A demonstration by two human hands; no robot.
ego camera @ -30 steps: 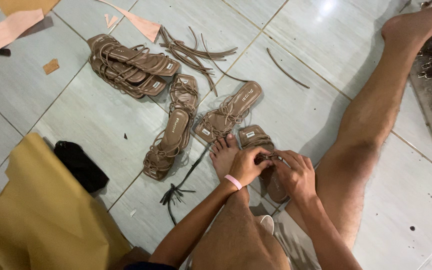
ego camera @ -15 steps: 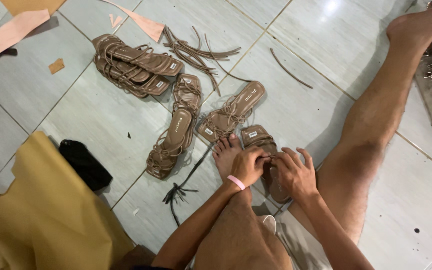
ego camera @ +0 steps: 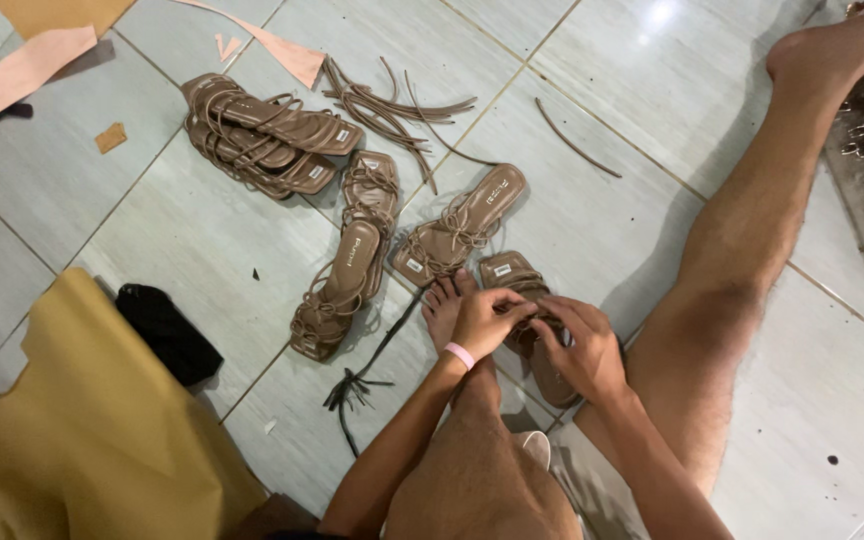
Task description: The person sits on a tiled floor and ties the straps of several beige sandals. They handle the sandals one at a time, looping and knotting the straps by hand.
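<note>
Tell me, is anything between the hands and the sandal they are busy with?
Nothing visible is. The left hand and the right hand both rest directly on the brown sandal on the tiled floor. The person's foot lies beside it, not between.

Small labels on sandal insoles; no packages, signs or screens.
White rectangular labels sit at the heel end of the stacked sandals (ego camera: pixel 272 135), top left, and near the toe end of the strappy sandal (ego camera: pixel 457 228) at centre. Light printed marks run along the insoles of that sandal and of the sandal (ego camera: pixel 344 285) just left of it.
</note>
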